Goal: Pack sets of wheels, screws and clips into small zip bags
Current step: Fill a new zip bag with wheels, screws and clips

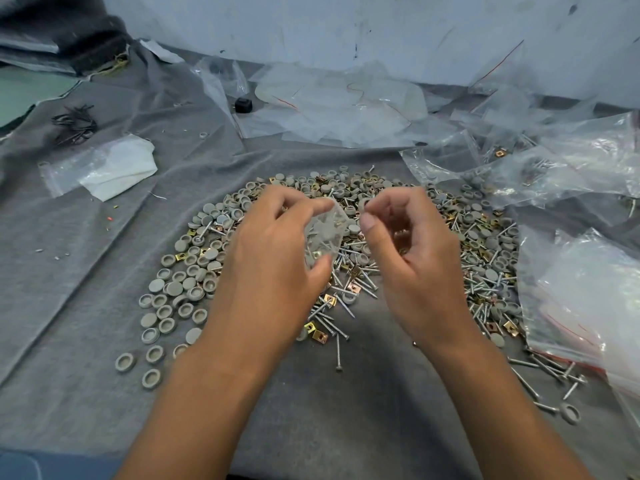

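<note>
Small zip bag point(323, 237) is up off the cloth, between both hands, over the middle of the parts pile; through the film you can see grey wheels and a couple of screws already inside. Left hand point(277, 251) holds it, fingers curled round the top edge and thumb pressed on the lower part. Right hand point(412, 251) sits just beside the bag, fingers curled in, thumb forward near the bag's mouth; something small and brassy shows inside the curl, can't tell what exactly or whether the thumb touches the bag. Underneath: wheels point(180, 289) mostly on the left of the pile, screws point(332, 320) and brass clips point(318, 336) mixed through the middle and right, all on grey cloth point(86, 237). Filled bags point(519, 174) heaped far right, empty bags point(588, 299) stacked near right. White rag point(117, 168) in a bag on the left, dark clips point(74, 124) further back left.
</note>
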Tool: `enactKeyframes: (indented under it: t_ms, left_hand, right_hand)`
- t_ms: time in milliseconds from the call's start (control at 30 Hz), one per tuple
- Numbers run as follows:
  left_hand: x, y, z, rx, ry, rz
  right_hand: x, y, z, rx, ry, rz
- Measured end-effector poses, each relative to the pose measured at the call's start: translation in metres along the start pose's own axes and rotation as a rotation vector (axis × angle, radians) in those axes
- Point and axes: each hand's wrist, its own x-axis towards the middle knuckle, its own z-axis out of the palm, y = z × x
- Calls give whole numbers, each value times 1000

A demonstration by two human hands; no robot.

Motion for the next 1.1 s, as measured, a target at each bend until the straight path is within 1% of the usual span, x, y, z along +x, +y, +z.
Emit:
enactKeyframes:
  t_ms: [67, 133, 200, 267, 300, 367, 400, 467, 500, 533, 600, 700, 833, 900, 1033, 1100]
  left_hand:
    - [0, 1, 2, -4, -2, 15]
    - [1, 2, 3, -14, -3, 25]
    - [1, 2, 4, -14, 6, 34]
    - [1, 3, 5, -7, 10, 35]
    - [1, 3, 5, -8, 12, 30]
    - [0, 3, 3, -19, 22, 11]
    - [1, 2, 1, -28, 31, -8]
    - [1, -1, -3, -34, 61, -56]
    - [2, -2, -5, -29, 83, -75]
    - [2, -4, -7, -23, 107, -90]
    - [3, -4, -10, -8, 162, -108]
    - [4, -4, -14, 0, 211, -110]
    - [3, -4, -10, 13, 111, -85]
    - [4, -4, -8, 17, 90, -83]
    - [5, -7, -8, -9, 75, -85]
    - [5, -8, -9, -14, 70, -83]
  right_hand:
    - [-1, -7, 3, -20, 21, -164]
    - [-4, -8, 8, -120, 26, -304]
    - [-6, -4, 12, -274, 10, -350]
    - [-8, -1, 14, -392, 5, -362]
    - [-9, -1, 14, -406, 27, -375]
    - [-6, -3, 12, -358, 125, -374]
    - [-3, -2, 9, -317, 190, -323]
    - [5, 4, -1, -254, 270, -125]
    - [10, 10, -5, -260, 256, -13]
    - [13, 18, -7, -308, 207, 85]
    - [17, 33, -8, -451, 44, 211]
    - [21, 45, 3, -551, -149, 200]
    - [30, 50, 22, -643, -390, 180]
    - [31, 52, 28, -700, -437, 166]
    - [30, 51, 28, -776, -372, 142]
    - [29, 52, 23, -748, -377, 160]
